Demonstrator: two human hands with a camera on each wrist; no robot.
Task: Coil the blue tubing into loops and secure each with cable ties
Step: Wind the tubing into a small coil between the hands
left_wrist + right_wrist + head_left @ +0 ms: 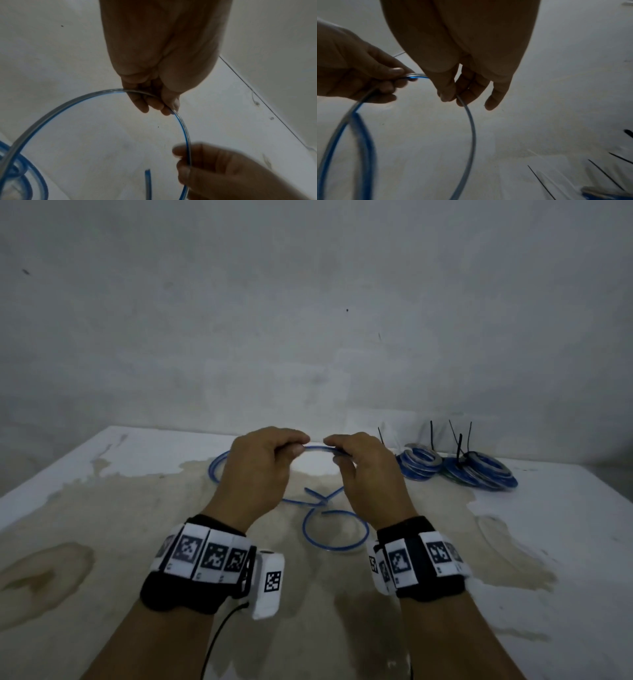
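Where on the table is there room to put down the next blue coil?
The bare table left of the left hand is free. So is the near right part, in front of the tied coils. The middle is crowded with loose blue tubing; the far right corner holds coils and upright cable ties.

Left hand (262, 470) and right hand (368, 474) raised side by side, knuckles up, each grip pinching the tubing (317, 449) between thumb and fingers.

Bare forearms, black wrist straps (430, 583) with white coded tags (209, 556), white camera box (269, 583), thin black cable (219, 631)
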